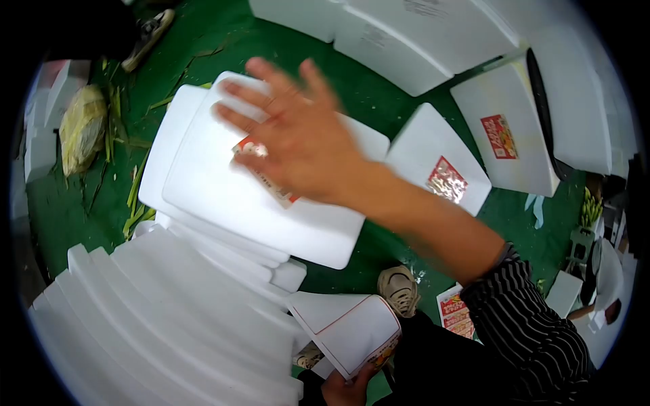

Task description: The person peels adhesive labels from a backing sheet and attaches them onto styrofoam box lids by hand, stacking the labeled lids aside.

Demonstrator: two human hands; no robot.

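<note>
Hiding label [251, 146] partly, right hand [301, 139] blurred

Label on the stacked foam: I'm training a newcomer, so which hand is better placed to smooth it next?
Right, I'd say: the right hand is open over the label, while the left hand holds a curled sheet.

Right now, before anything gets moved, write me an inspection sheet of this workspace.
Surface: green floor, littered with leaf scraps.
Job's things: red-and-white label on a white foam piece, partly hidden by a hand; printed sheet, curled.
Clutter: yellowish wrapped bundle and pale blue strip on the floor.
Grips: left hand pinches the sheet's lower edge; right hand, blurred, is spread over the label, contact unclear.
Cables: nothing seen.
Surroundings: foam stack lower left, labelled box upper right, another person's shoe upper left.
</note>
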